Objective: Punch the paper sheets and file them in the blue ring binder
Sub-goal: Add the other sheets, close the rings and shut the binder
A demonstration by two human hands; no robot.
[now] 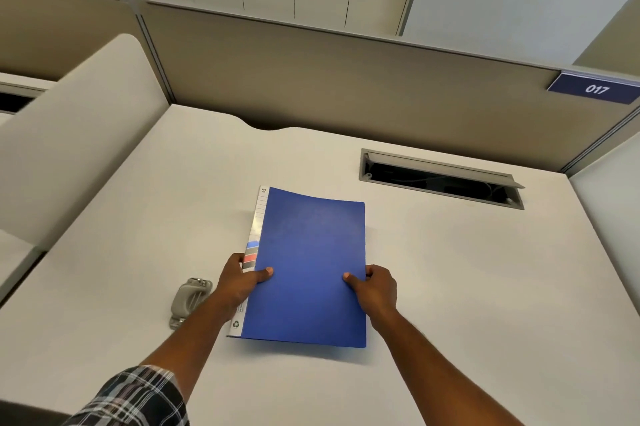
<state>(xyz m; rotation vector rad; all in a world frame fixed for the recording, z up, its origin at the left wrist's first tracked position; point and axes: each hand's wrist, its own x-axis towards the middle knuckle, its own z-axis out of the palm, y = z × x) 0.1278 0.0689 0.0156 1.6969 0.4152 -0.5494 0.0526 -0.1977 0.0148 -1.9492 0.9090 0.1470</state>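
Blue binder [311, 263] sits closed near the middle of the desk [450, 287], held at both sides — left hand [240, 282] grips the spine edge with thumb on the cover, right hand [375, 287] grips the opposite edge the same way. Left of the binder, partly hidden behind the left forearm, lies a grey punch [188, 299] — beyond the binder to the right, a cable slot [440, 178].

White desk [450, 287] with an open cable hatch [441, 180]; beige partition [329, 79] bearing a blue 017 sign [596, 89].
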